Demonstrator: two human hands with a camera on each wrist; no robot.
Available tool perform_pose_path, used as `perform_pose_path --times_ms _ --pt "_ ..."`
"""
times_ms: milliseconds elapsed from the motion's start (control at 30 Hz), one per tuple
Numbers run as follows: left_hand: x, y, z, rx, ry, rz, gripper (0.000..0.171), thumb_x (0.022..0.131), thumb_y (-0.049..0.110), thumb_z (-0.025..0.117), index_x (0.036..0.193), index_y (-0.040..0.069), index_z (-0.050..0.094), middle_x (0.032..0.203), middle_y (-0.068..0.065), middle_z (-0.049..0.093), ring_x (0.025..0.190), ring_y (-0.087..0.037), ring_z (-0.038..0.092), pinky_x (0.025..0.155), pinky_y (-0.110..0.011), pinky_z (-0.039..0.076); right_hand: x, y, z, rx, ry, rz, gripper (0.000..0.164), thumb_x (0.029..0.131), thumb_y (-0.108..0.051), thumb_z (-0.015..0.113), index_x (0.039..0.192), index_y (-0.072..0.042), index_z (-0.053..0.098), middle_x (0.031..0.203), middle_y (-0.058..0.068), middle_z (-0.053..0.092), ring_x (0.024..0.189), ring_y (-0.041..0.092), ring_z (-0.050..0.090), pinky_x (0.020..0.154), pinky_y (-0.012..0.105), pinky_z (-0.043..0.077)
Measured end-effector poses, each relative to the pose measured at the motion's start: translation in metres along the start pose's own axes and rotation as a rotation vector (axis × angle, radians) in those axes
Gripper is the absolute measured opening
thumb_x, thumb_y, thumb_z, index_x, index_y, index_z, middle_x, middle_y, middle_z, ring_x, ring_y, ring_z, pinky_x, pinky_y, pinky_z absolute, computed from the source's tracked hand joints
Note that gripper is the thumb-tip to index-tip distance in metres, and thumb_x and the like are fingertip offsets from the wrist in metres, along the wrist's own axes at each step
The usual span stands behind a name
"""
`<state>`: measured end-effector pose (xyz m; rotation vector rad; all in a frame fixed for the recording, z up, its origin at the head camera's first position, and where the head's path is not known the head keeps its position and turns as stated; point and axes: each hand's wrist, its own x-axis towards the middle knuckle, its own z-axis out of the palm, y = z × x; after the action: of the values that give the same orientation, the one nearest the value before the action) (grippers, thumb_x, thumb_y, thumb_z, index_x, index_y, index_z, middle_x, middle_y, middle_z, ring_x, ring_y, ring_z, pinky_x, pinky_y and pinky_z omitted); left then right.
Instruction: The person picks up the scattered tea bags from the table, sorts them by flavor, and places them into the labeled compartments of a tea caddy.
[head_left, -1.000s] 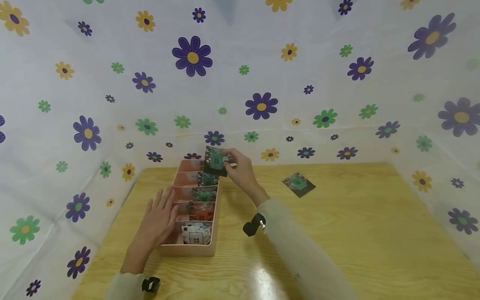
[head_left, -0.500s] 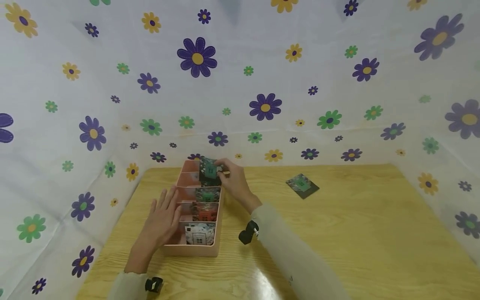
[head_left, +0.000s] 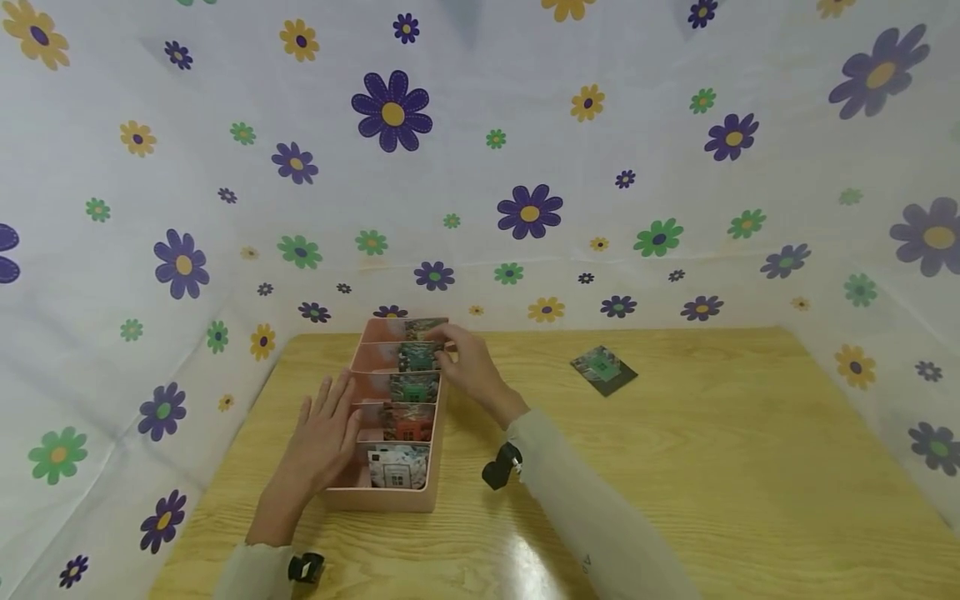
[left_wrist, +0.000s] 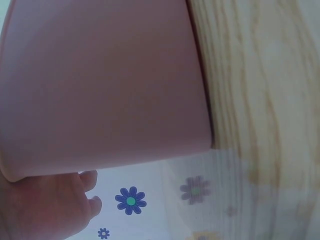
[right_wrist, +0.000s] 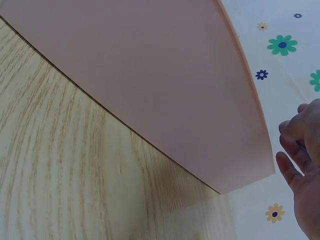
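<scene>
A pink box [head_left: 378,500] with several compartments in a row stands on the table, packets leaning in them. My left hand [head_left: 318,437] lies along the box's left rim with its fingers stretched out; in the left wrist view, part of that hand [left_wrist: 45,205] shows below the pink wall. My right hand [head_left: 472,362] is over the right rim, beside a dark green packet [head_left: 417,357] in the second compartment from the back. In the right wrist view, the thumb and fingers of the right hand [right_wrist: 305,160] are bent and apart, with nothing seen between them.
Another dark packet with a green label [head_left: 603,369] lies flat on the wooden table [head_left: 712,467], right of the box. Nearer compartments hold a green packet [head_left: 414,388], a red packet [head_left: 408,422] and white packets [head_left: 399,467]. Flowered cloth [head_left: 465,167] hangs behind.
The dark green packet that my right hand held above the box has gone down into the second compartment from the back. My left hand stays at the left rim.
</scene>
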<state>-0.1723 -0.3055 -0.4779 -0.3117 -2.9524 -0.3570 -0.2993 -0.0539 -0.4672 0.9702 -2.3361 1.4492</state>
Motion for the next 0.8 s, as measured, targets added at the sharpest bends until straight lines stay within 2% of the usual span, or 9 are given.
perform_pose_path --times_ms 200,367,533,800 --pt "0.0 0.0 0.0 0.006 0.002 -0.001 0.058 0.112 0.026 0.035 0.161 -0.004 0.023 0.169 -0.02 0.016 0.154 -0.046 0.011 0.12 -0.067 0.012 -0.004 -0.001 -0.012 0.044 0.041 -0.005 0.029 0.095 0.01 0.064 0.123 0.001 0.066 0.122 0.017 0.069 0.112 0.032 0.064 0.096 0.048 0.055" --pt "0.0 0.001 0.0 0.003 0.002 0.003 0.058 0.112 0.026 0.034 0.161 -0.004 0.023 0.169 -0.02 0.016 0.154 -0.045 0.01 0.12 -0.067 0.011 -0.012 -0.003 -0.03 0.056 0.066 0.023 0.026 0.098 0.001 0.065 0.124 -0.001 0.066 0.122 0.018 0.069 0.113 0.035 0.064 0.093 0.053 0.055" --pt "-0.001 0.001 0.0 -0.006 -0.007 -0.002 0.059 0.112 0.027 0.034 0.161 -0.004 0.022 0.169 -0.02 0.015 0.155 -0.044 0.008 0.119 -0.068 0.01 -0.028 -0.003 -0.049 0.016 0.063 0.069 0.031 0.1 -0.009 0.067 0.13 -0.003 0.064 0.128 0.017 0.067 0.118 0.037 0.062 0.095 0.054 0.054" --pt "0.0 0.001 0.0 0.011 0.002 0.001 0.059 0.112 0.027 0.035 0.161 -0.004 0.023 0.169 -0.021 0.017 0.154 -0.046 0.011 0.119 -0.068 0.011 -0.053 -0.001 -0.076 -0.085 0.075 0.115 0.035 0.101 -0.014 0.067 0.134 -0.003 0.062 0.134 0.011 0.064 0.124 0.031 0.058 0.1 0.052 0.051"
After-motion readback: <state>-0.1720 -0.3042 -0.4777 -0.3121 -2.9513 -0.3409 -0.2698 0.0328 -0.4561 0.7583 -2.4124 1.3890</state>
